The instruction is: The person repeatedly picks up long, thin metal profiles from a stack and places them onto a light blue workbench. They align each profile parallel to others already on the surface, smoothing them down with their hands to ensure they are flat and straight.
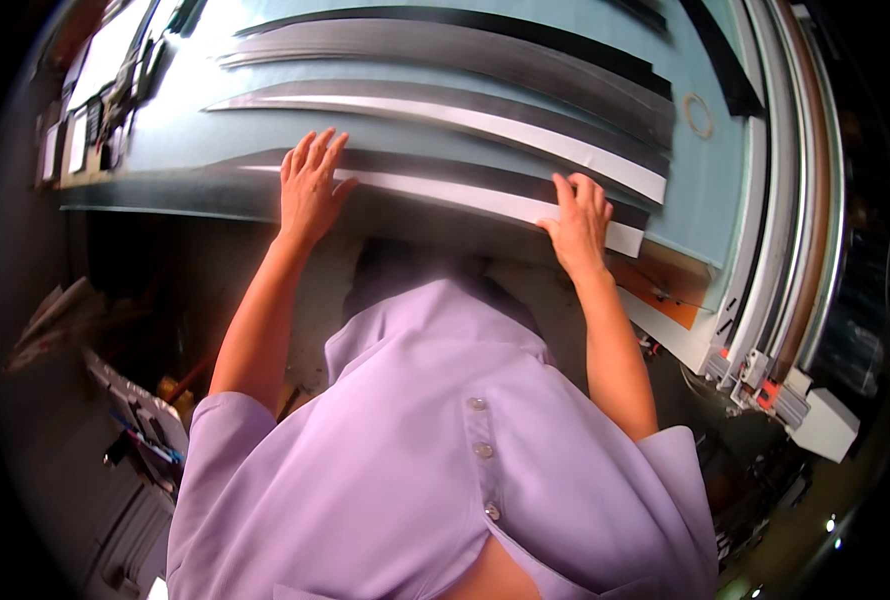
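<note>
We press both palms flat, fingers spread and gripping nothing, on the nearest long grey strip with a white band (445,190), which lies at the near edge of the pale blue worktable (705,180): our left hand (309,188) toward its left end, our right hand (578,222) near its right end. Two more grey strips (465,90) lie farther back, a thin ring (699,114) at far right

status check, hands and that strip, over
Left hand flat, fingers spread, on nearest grey-and-white strip. Right hand pressing its right end. Nothing in the way.
</note>
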### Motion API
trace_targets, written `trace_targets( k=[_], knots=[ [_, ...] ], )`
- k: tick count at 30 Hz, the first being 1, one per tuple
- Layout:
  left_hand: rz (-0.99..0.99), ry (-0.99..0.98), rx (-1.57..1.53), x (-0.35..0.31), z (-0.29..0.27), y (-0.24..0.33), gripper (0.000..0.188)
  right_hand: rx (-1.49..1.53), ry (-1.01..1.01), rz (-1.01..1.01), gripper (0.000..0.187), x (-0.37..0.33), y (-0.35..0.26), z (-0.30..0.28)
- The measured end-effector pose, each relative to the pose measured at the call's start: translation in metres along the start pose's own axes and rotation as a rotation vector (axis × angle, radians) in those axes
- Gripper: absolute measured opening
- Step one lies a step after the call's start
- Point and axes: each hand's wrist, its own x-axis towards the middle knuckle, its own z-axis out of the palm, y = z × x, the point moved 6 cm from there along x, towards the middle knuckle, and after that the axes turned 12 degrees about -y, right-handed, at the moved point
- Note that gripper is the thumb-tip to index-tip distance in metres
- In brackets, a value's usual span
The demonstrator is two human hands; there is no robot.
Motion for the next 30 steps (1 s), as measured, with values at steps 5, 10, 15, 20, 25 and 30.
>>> trace_targets(
  k=[5, 10, 15, 20, 25, 30],
  knots=[
    [0.042, -0.072, -0.286, 0.020, 0.015, -0.007, 0.024, 0.114, 0.077, -0.099, 0.039, -0.001, 0.011, -0.003],
    [0.073, 0.098, -0.397, 0.080, -0.013, -0.011, 0.014, 0.169, 0.251, -0.164, 0.039, 0.052, 0.028, -0.040],
    [0.180, -0.106, -0.327, 0.128, -0.001, 0.000, 0.076, 0.047, -0.029, -0.203, 0.090, 0.081, 0.045, -0.038],
    [0.137, -0.255, -0.270, 0.128, 0.016, 0.006, 0.083, 0.021, -0.070, -0.217, 0.087, 0.088, 0.051, -0.038],
    [0.145, -0.249, -0.258, 0.134, 0.008, 0.014, 0.073, 0.100, 0.034, -0.173, 0.050, 0.106, 0.065, -0.060],
    [0.182, -0.052, -0.114, 0.161, 0.016, 0.026, 0.062, -0.129, 0.284, -0.345, 0.014, 0.131, 0.088, -0.057]
  ],
)
